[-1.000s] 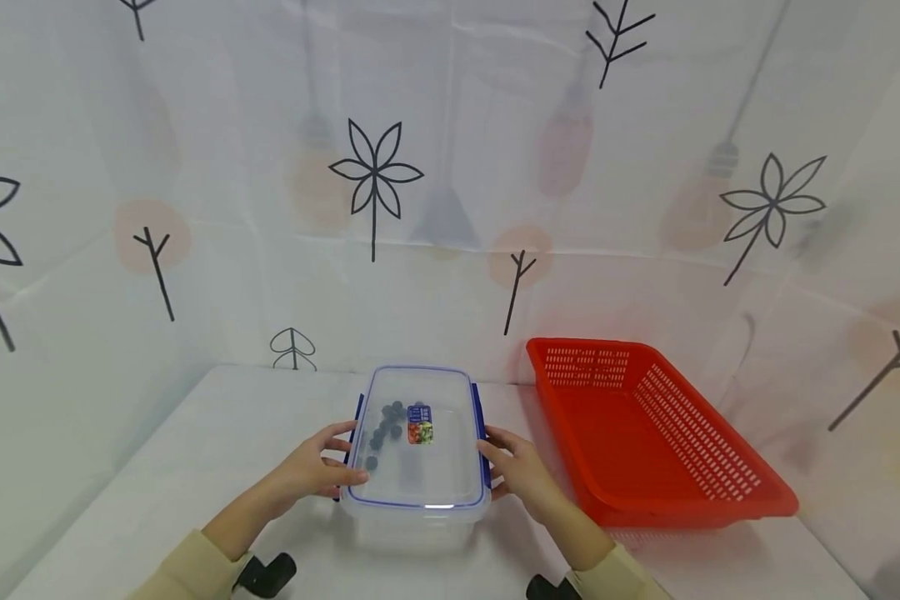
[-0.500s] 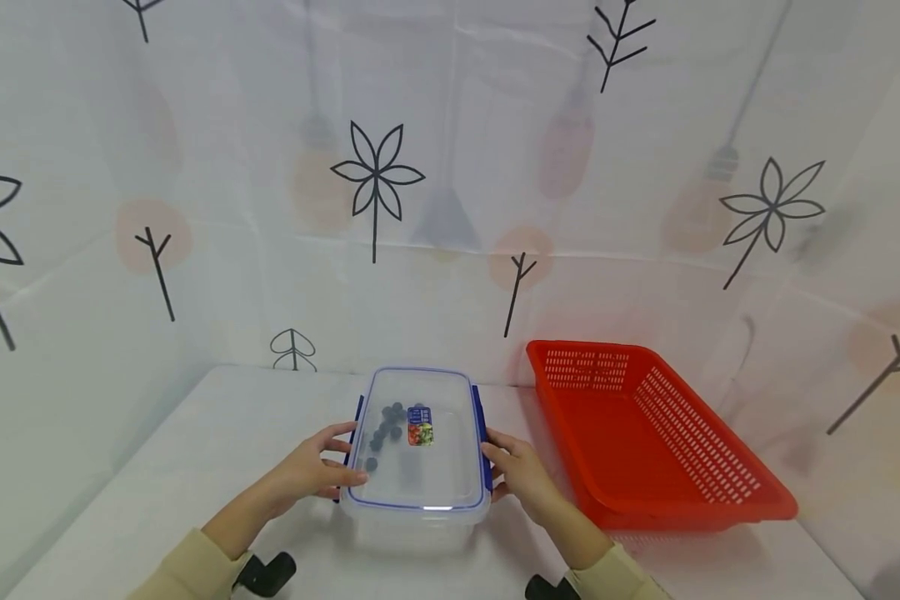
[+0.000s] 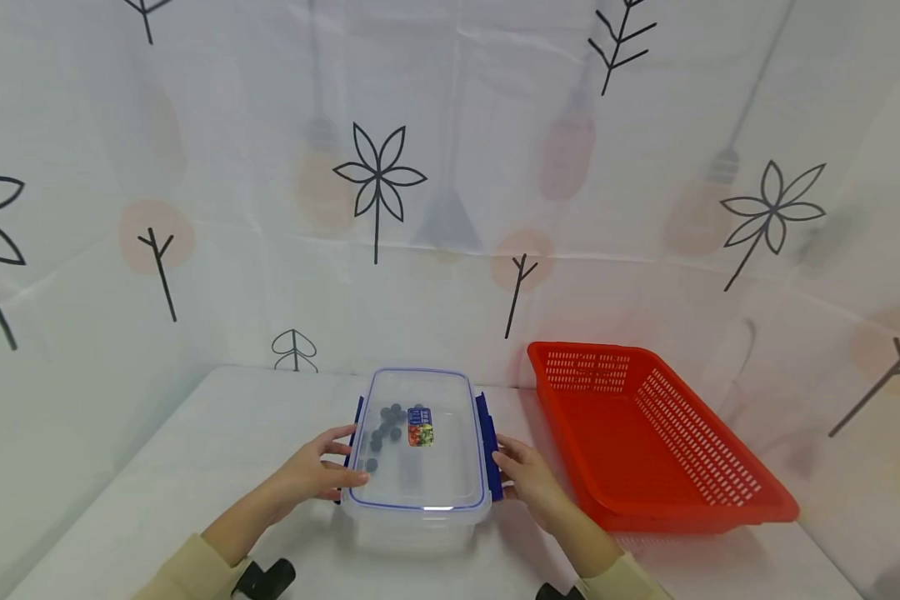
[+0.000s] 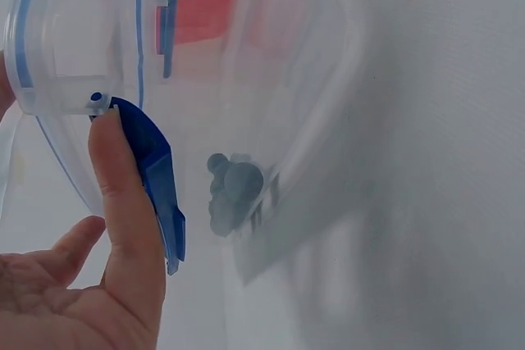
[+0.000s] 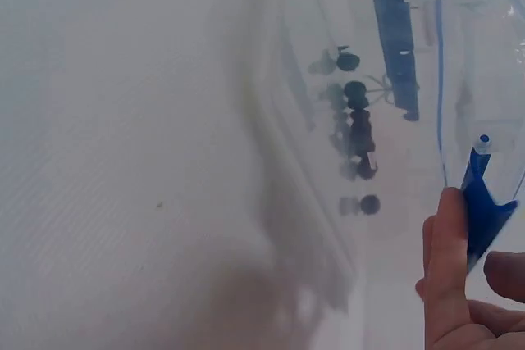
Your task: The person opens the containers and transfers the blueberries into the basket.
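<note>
A clear food storage container (image 3: 446,467) with a blue-edged clear lid stands on the white table in the head view. Inside lie several dark round fruits (image 3: 386,429), like blueberries; they show through the wall in both wrist views. My left hand (image 3: 307,468) holds the container's left side, thumb on the lid's near corner; one finger lies along the blue left latch (image 4: 160,174), which is tilted out. At the right side, my right hand (image 3: 531,479) has a finger against the blue right latch (image 5: 486,211), its thumb close on the other side. This latch is angled outward.
A red perforated basket (image 3: 596,500) stands right of the container, close beyond my right forearm. White patterned cloth (image 3: 450,283) rises behind the table (image 3: 187,467). A colourful label (image 3: 421,427) is on the lid.
The right latch has swung outward from the container's side, and my right hand has shifted slightly right with it. My left hand and the container stay where they were.
</note>
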`<action>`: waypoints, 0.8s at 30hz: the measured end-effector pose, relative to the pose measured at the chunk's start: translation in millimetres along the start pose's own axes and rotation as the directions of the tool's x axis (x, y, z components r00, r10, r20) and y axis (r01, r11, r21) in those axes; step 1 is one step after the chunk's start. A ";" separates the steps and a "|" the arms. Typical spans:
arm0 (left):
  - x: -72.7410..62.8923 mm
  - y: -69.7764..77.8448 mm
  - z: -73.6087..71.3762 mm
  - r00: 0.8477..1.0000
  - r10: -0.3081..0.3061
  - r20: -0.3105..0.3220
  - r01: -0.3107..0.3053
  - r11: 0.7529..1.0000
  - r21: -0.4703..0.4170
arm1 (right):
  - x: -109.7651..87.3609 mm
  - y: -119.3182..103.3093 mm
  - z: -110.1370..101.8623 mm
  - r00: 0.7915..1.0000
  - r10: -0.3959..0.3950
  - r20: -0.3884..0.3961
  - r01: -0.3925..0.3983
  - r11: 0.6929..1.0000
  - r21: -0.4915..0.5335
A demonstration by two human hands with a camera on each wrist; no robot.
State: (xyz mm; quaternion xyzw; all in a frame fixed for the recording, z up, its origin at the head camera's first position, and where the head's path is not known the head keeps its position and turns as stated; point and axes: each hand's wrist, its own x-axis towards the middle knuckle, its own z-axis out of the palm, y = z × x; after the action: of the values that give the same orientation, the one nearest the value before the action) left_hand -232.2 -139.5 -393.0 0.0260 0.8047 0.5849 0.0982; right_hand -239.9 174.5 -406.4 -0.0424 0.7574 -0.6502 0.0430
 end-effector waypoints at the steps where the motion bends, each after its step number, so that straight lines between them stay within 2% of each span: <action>1: -0.2 -0.7 0.3 1.000 0.001 -0.004 -0.001 1.000 0.006 | -0.7 0.7 -0.3 1.000 0.007 -0.020 -0.007 1.000 -0.014; 4: -1.2 -3.1 1.0 1.000 0.009 -0.015 -0.009 1.000 0.027 | -3.3 2.4 -3.1 0.999 0.022 -0.036 -0.024 0.999 -0.047; 8: -4.6 -4.2 0.8 0.999 0.038 -0.011 -0.037 0.998 0.048 | -7.7 1.4 -8.5 1.000 0.024 0.001 -0.024 0.998 -0.052; 11: -8.5 -3.6 -1.1 0.998 0.070 0.001 -0.070 0.995 0.073 | -11.0 -0.7 -11.9 1.000 0.001 0.028 0.001 0.999 -0.049; 15: -13.7 -4.6 -4.9 0.992 0.124 0.037 -0.127 0.986 0.105 | -15.6 -0.8 -15.6 0.995 -0.046 0.090 0.055 0.994 -0.098; 19: -18.5 -7.6 -8.2 0.973 0.204 0.108 -0.216 0.970 0.111 | -19.9 -1.5 -16.5 0.983 -0.081 0.163 0.101 0.988 -0.120; 24: -21.5 -12.1 -8.8 0.938 0.300 0.171 -0.329 0.927 0.181 | -23.4 -2.8 -16.8 0.963 -0.099 0.251 0.120 0.990 -0.070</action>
State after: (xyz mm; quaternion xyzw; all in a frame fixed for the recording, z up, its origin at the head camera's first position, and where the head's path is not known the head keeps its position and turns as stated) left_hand -211.9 -154.9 -399.2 0.2062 0.8376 0.5027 0.0560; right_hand -218.7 193.4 -400.9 -0.1665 0.7695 -0.6085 0.0992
